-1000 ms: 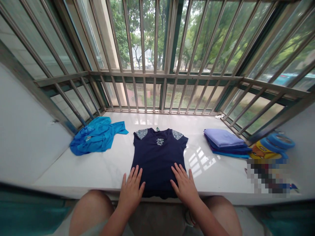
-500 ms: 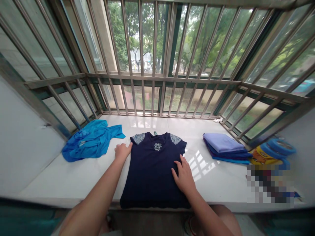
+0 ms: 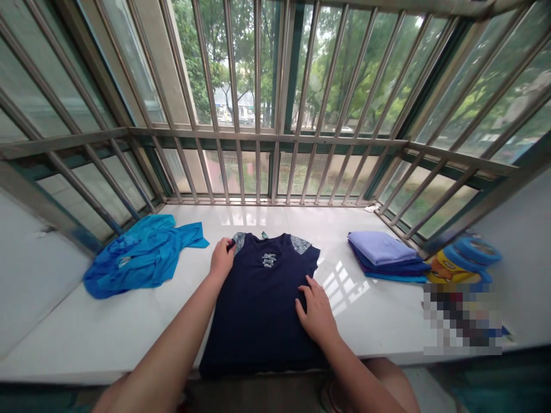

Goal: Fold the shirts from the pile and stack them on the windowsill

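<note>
A navy T-shirt [image 3: 262, 310] with patterned grey shoulders and small bow-like trim at the neck lies spread out, its hem at the front edge of the white sill [image 3: 379, 327]. My left hand [image 3: 222, 256] is closed on the shirt's left sleeve, and a bit of dark cloth shows between the fingers. On the shirt's right side rests my right hand [image 3: 316, 307], its fingers apart and lying on the fabric below the right sleeve.
A crumpled blue garment [image 3: 144, 255] lies at the left. To the right sits a stack of folded clothes [image 3: 385, 255], lilac on top. Beside it stand a blue and yellow container [image 3: 460, 261] and a pixelated patch. Metal bars [image 3: 271, 137] line the window behind.
My left hand has gripped the left sleeve and drawn it inward over the shirt. My right hand stays on the shirt's right side. The whole view has shifted slightly.
</note>
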`<state>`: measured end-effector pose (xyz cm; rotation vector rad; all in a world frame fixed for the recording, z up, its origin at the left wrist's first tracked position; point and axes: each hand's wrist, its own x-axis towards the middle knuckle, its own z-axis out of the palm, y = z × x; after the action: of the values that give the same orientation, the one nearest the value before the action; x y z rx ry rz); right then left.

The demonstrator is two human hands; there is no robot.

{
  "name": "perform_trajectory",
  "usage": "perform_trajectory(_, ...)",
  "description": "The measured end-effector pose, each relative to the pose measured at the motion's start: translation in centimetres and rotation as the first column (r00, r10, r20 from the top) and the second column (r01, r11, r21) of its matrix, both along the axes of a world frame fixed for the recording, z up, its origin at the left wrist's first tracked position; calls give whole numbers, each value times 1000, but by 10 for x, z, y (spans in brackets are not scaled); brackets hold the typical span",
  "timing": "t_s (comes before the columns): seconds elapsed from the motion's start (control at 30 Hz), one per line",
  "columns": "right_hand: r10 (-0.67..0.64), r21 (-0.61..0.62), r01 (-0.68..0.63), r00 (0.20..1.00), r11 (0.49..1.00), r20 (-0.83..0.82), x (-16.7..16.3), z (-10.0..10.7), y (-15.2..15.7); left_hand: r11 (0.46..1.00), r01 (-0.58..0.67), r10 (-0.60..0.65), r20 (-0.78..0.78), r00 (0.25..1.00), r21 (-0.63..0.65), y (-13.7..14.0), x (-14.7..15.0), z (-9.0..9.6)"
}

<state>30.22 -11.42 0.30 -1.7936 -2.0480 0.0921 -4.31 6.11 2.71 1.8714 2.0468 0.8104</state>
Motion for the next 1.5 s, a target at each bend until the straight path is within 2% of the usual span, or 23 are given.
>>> perform_trajectory(0.07,5,-7,-5,1000,1000,4,0,2,0,986,166,-166,-11,986,14,-13,6,-2)
perform_trajectory(0.17,9,-19,-9,1000,1000,14,-1,3,0,922,387,-388,-26,921,-21,-29,13,-5)
perform_trajectory(0.23,12,-17,-12,1000,1000,18,-1,3,0,881,470,-473,-60,879,-58,-34,15,-8)
perform_trajectory(0.3,11,-10,-11,1000,1000,18,-1,2,0,872,483,-489,-110,865,-76,-34,16,-9)
perform_trajectory(0.5,2,-15,-2,1000,1000,-8,-1,0,1,877,444,-475,-181,861,-184,-24,17,-11)
perform_trajectory(0.57,0,-17,-1,1000,1000,-26,1,0,2,928,338,-366,-207,907,-158,-25,9,-11)
perform_trajectory(0.63,0,-11,-1,999,1000,-53,3,-1,3,980,153,-181,-242,953,-130,-31,-7,-13)
perform_trajectory(0.7,0,-6,0,996,1000,-94,5,-3,4,992,-7,-27,-265,964,-130,-44,-28,-16)
perform_trajectory(0.77,-12,-7,11,988,1000,-155,7,-3,6,988,-77,35,-291,956,-136,-59,-46,-22)
perform_trajectory(0.87,-95,-39,88,965,995,-243,11,1,18,987,-107,56,-374,926,-117,-75,-61,-30)
perform_trajectory(0.93,-192,-105,172,953,980,-233,15,9,37,988,-121,70,-416,907,-96,-78,-61,-34)
perform_trajectory(1.0,-272,-165,244,945,956,-182,21,19,65,989,-127,81,-429,899,-80,-77,-59,-36)
perform_trajectory(1.1,-379,-192,354,918,915,-114,33,34,115,990,-116,68,-450,890,-81,-74,-56,-37)
perform_trajectory(1.23,-532,-247,506,845,827,-50,44,39,169,990,-123,73,-468,881,-76,-72,-57,-39)
perform_trajectory(1.33,-547,-326,501,835,802,-60,45,36,190,991,-122,81,-458,885,-62,-73,-57,-38)
perform_trajectory(1.5,-451,-377,364,876,852,-174,44,41,200,990,-123,83,-434,897,-64,-73,-57,-35)
